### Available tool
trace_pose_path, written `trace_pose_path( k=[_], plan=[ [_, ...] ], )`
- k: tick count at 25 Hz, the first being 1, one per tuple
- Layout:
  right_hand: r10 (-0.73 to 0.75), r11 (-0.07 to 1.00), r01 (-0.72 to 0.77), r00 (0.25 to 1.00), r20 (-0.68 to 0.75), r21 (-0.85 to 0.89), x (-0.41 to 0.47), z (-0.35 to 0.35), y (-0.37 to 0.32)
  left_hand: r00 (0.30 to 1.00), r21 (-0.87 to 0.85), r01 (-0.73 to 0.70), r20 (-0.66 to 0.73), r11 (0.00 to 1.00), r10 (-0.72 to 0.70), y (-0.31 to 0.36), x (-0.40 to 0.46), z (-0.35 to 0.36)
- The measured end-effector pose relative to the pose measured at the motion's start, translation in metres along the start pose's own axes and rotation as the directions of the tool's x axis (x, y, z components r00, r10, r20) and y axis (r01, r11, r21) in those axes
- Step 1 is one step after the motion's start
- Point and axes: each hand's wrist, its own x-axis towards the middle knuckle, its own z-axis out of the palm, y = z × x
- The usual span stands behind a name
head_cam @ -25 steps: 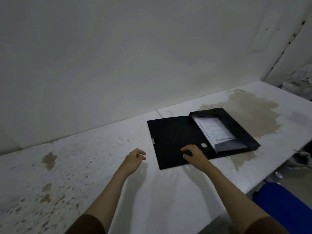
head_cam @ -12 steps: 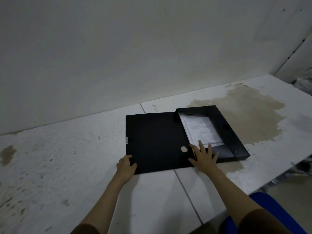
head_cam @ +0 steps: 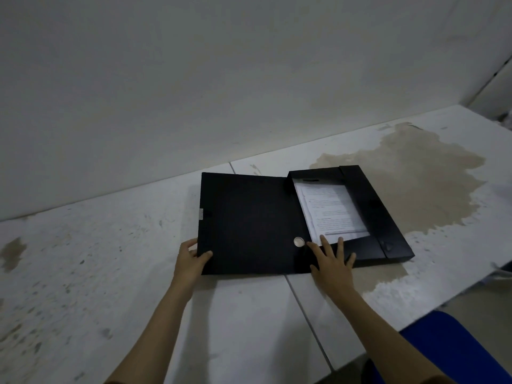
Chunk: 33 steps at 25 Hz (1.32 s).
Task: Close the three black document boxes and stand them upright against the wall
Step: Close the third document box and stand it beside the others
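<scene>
Open document box (head_cam: 368, 214) lying flat on the stained table (head_cam: 110, 273), papers (head_cam: 331, 212) exposed, lid (head_cam: 249, 223) folded out leftward. Left hand (head_cam: 191, 259) pinches the lid's near-left corner; right hand (head_cam: 331, 261), fingers spread, presses near the hinge. Step 1 of closing: next, swing the lid over.

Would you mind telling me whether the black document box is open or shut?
Open. The document box lies flat with its lid folded out leftward, and the papers inside are showing.
</scene>
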Motion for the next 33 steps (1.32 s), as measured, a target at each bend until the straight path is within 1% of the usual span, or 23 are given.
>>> trace_pose_path(
  k=[1, 3, 5, 7, 10, 13, 15, 16, 18, 19, 20, 21, 23, 25, 27, 28, 29, 30, 32, 33],
  plan=[
    [-0.004, 1.000, 0.004, 1.000, -0.008, 0.013, -0.003, 0.001, -0.008, 0.999, -0.014, -0.047, -0.009, 0.999, 0.047, 0.003, -0.002, -0.006],
    [-0.045, 0.998, 0.045, 0.999, -0.006, 0.036, -0.007, 0.004, -0.026, 0.989, -0.064, -0.130, -0.075, 0.989, 0.125, 0.011, -0.008, -0.019],
    [-0.128, 0.990, 0.127, 0.992, 0.011, 0.069, -0.011, 0.006, -0.047, 0.962, -0.098, -0.221, -0.184, 0.970, 0.200, 0.019, -0.015, -0.034],
    [-0.224, 0.968, 0.218, 0.974, 0.040, 0.123, -0.018, 0.008, -0.072, 0.914, -0.109, -0.309, -0.309, 0.945, 0.263, 0.028, -0.022, -0.048],
    [-0.392, 0.908, 0.366, 0.913, 0.111, 0.204, -0.032, 0.010, -0.110, 0.820, -0.118, -0.395, -0.494, 0.911, 0.291, 0.040, -0.034, -0.069],
    [-0.534, 0.826, 0.457, 0.823, 0.196, 0.330, -0.045, 0.010, -0.142, 0.735, -0.134, -0.451, -0.617, 0.883, 0.282, 0.046, -0.041, -0.089],
    [-0.603, 0.771, 0.472, 0.756, 0.254, 0.427, -0.049, 0.007, -0.157, 0.695, -0.137, -0.474, -0.664, 0.870, 0.275, 0.049, -0.046, -0.099],
    [-0.630, 0.741, 0.454, 0.724, 0.281, 0.494, -0.049, 0.002, -0.163, 0.683, -0.136, -0.486, -0.675, 0.863, 0.278, 0.051, -0.047, -0.102],
    [-0.672, 0.668, 0.358, 0.667, 0.321, 0.653, -0.044, -0.012, -0.171, 0.666, -0.123, -0.510, -0.683, 0.851, 0.300, 0.055, -0.050, -0.102],
    [-0.682, 0.628, 0.290, 0.653, 0.330, 0.722, -0.041, -0.023, -0.174, 0.659, -0.110, -0.521, -0.681, 0.847, 0.318, 0.057, -0.052, -0.099],
    [-0.681, 0.591, 0.225, 0.654, 0.330, 0.775, -0.037, -0.035, -0.176, 0.655, -0.091, -0.532, -0.675, 0.842, 0.341, 0.059, -0.054, -0.095],
    [-0.673, 0.556, 0.184, 0.671, 0.309, 0.811, -0.034, -0.047, -0.178, 0.648, -0.068, -0.548, -0.664, 0.834, 0.372, 0.060, -0.056, -0.089],
    [-0.645, 0.478, 0.164, 0.733, 0.218, 0.863, -0.027, -0.073, -0.181, 0.632, -0.017, -0.588, -0.633, 0.809, 0.446, 0.063, -0.061, -0.073],
    [-0.615, 0.337, 0.114, 0.779, 0.126, 0.935, -0.022, -0.101, -0.184, 0.618, 0.043, -0.630, -0.576, 0.775, 0.535, 0.063, -0.067, -0.054],
    [-0.591, 0.222, 0.066, 0.803, 0.080, 0.973, -0.018, -0.128, -0.184, 0.611, 0.120, -0.672, -0.467, 0.730, 0.639, 0.062, -0.073, -0.032],
    [-0.585, 0.209, 0.070, 0.808, 0.068, 0.975, -0.016, -0.137, -0.182, 0.606, 0.170, -0.693, -0.389, 0.701, 0.693, 0.062, -0.077, -0.022],
    [-0.587, 0.220, 0.083, 0.807, 0.064, 0.972, -0.015, -0.145, -0.180, 0.599, 0.230, -0.712, -0.294, 0.663, 0.745, 0.060, -0.079, -0.012],
    [-0.585, 0.256, 0.107, 0.808, 0.066, 0.961, -0.012, -0.147, -0.177, 0.591, 0.294, -0.729, -0.184, 0.618, 0.785, 0.058, -0.080, -0.005],
    [-0.556, 0.346, 0.163, 0.829, 0.062, 0.924, -0.009, -0.148, -0.167, 0.588, 0.402, -0.752, 0.052, 0.522, 0.807, 0.050, -0.080, 0.003],
    [-0.541, 0.368, 0.181, 0.839, 0.052, 0.912, -0.007, -0.146, -0.160, 0.586, 0.441, -0.760, 0.149, 0.477, 0.796, 0.046, -0.078, 0.004]
  ],
)
